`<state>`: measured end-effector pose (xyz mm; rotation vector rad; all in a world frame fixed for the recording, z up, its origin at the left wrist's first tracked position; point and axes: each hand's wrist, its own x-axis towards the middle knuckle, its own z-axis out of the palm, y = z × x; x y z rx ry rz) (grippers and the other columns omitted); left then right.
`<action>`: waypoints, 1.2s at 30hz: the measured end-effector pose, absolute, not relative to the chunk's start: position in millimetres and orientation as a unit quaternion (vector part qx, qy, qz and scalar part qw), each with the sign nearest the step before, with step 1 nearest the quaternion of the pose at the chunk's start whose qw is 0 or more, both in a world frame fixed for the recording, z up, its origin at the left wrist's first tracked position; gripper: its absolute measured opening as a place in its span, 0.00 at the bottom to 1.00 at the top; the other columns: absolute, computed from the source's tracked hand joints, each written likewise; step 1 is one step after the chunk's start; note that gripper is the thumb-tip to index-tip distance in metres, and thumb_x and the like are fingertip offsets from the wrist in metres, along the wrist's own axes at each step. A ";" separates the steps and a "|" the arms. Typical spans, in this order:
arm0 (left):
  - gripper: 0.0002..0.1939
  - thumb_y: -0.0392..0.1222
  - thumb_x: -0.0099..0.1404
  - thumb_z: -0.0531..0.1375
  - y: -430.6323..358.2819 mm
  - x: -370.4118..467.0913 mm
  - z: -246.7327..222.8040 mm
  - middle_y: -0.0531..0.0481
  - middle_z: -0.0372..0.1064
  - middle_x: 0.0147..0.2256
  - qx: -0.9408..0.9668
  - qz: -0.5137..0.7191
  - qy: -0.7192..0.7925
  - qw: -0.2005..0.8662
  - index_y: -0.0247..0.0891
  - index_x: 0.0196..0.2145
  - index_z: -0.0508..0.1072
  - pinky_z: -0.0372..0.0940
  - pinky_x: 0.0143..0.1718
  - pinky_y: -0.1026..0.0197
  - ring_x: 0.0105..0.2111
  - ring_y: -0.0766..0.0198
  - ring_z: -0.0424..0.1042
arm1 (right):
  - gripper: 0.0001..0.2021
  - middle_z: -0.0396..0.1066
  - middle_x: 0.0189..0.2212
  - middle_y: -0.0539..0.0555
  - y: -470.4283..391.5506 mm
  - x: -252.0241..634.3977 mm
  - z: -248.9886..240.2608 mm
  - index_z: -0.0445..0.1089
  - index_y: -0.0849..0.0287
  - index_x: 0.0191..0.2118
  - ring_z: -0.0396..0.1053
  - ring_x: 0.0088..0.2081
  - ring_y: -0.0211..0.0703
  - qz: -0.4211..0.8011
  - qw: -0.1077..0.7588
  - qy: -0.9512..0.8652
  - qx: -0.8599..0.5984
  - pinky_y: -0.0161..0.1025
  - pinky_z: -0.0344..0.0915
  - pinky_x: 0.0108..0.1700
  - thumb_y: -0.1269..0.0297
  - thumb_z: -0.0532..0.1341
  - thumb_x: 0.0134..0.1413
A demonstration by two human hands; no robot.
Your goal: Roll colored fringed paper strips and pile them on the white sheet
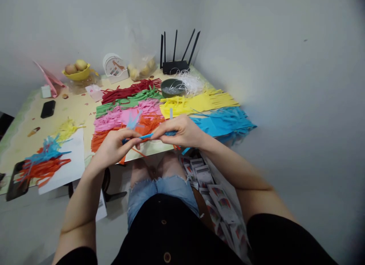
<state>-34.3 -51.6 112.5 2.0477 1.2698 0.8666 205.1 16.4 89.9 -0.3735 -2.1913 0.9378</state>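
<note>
A twisted strip of blue tissue paper [146, 136] stretches between my hands at the table's front edge. My left hand [116, 145] pinches its left end between thumb and fingers. My right hand [184, 131] is closed on the right part, fingertips near the middle. Fringed orange tissue paper [101, 138] lies just behind my hands, with fringed pink paper [110, 118] beyond it. To the right of my right hand, fringed blue paper [225, 121] spreads over the table corner, below fringed yellow paper [205, 100]. Green [131, 101] and dark red fringed paper [128, 91] lie farther back.
On the left, small blue and orange tassels [47, 153] lie on a white sheet [75, 154], near a phone [48, 109]. A router [175, 66], a dark bowl [171, 88], white string [192, 82] and a yellow fruit bowl [76, 73] stand at the back. Packets [225, 204] fill the lower right.
</note>
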 end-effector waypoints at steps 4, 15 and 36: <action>0.16 0.48 0.66 0.61 -52.9 -31.1 109.5 0.51 0.74 0.22 0.752 0.313 0.489 0.311 0.39 0.23 0.78 0.63 0.30 0.65 0.22 0.65 0.69 | 0.12 0.82 0.36 0.51 13.9 207.2 82.8 0.82 0.56 0.38 0.80 0.36 0.38 0.358 0.365 -0.847 -0.146 0.31 0.72 0.40 0.72 0.61 0.54; 0.07 0.40 0.62 0.65 -48.7 -38.1 90.8 0.53 0.81 0.37 0.795 0.355 0.489 0.047 0.50 0.38 0.81 0.41 0.69 0.33 0.43 0.55 0.78 | 0.13 0.81 0.38 0.53 31.7 199.2 99.2 0.81 0.59 0.42 0.77 0.41 0.42 0.439 0.300 -0.824 -0.196 0.35 0.70 0.44 0.56 0.65 0.59; 0.12 0.49 0.67 0.64 -50.7 11.1 44.3 0.46 0.79 0.48 0.519 0.644 0.503 0.252 0.42 0.42 0.82 0.68 0.56 0.51 0.53 0.54 0.75 | 0.14 0.75 0.34 0.50 7.5 141.7 57.3 0.71 0.59 0.39 0.76 0.37 0.38 0.525 0.492 -0.657 -0.227 0.34 0.71 0.42 0.53 0.67 0.58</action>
